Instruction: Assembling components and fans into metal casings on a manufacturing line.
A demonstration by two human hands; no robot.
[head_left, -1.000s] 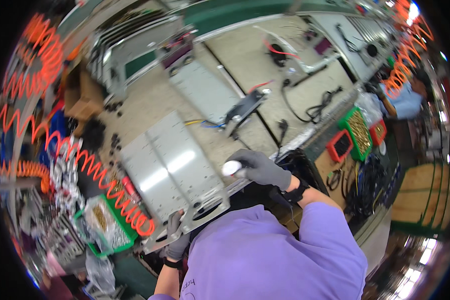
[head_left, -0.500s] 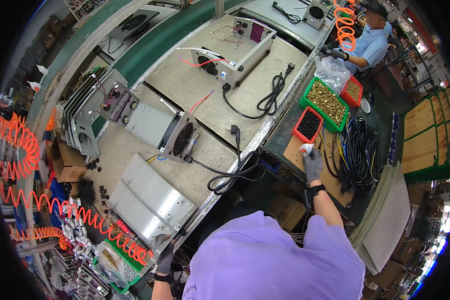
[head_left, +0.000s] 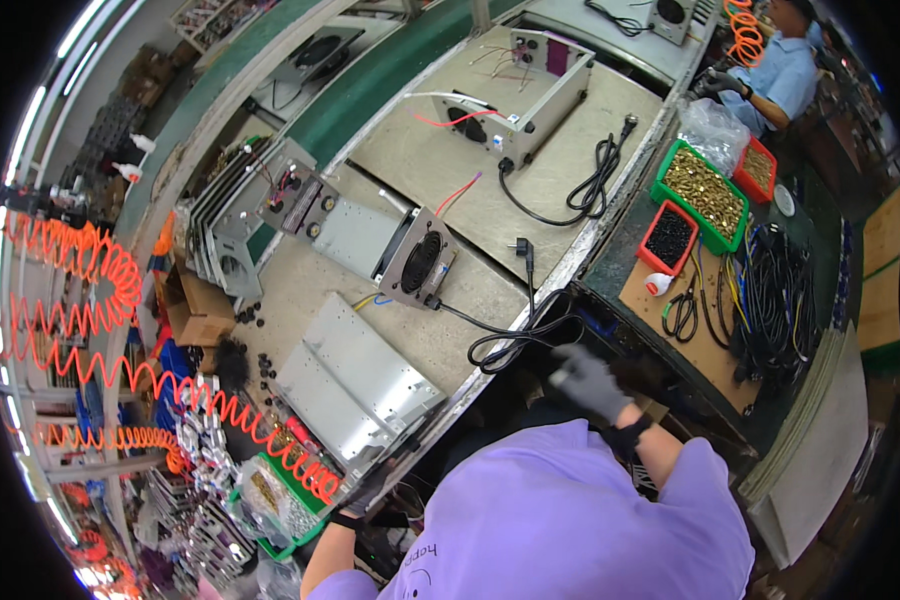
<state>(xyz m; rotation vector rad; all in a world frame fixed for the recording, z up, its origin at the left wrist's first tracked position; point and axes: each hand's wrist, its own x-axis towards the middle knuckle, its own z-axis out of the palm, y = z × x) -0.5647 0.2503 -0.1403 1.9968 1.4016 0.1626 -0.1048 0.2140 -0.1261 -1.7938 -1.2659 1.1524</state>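
Note:
My right hand point(head_left: 592, 386), in a grey glove, is over the gap between the two worktops. It is blurred by motion, but its fingers look stretched out, with nothing visible in them. A small white bottle with a red tip point(head_left: 658, 284) lies apart from it, beside the red bin of black parts point(head_left: 669, 238). At the near corner of a bent sheet-metal cover point(head_left: 355, 385) is my gloved left hand point(head_left: 367, 492), its fingers mostly hidden. Beyond the cover sits a metal housing with a black fan point(head_left: 422, 262), its power cord point(head_left: 510, 335) hanging over the worktop edge.
Another fan housing point(head_left: 530, 110) stands farther back. On the right bench are a green bin of brass parts point(head_left: 705, 195), black cables point(head_left: 775, 300) and scissors point(head_left: 680, 315). Orange coiled hoses point(head_left: 240, 410) cross the left side. A co-worker point(head_left: 775, 75) stands at far right.
My right hand has left the white bottle on the bench and moved left and nearer to my body. The whole view has shifted, so things appear farther right. My left hand stays by the cover's corner.

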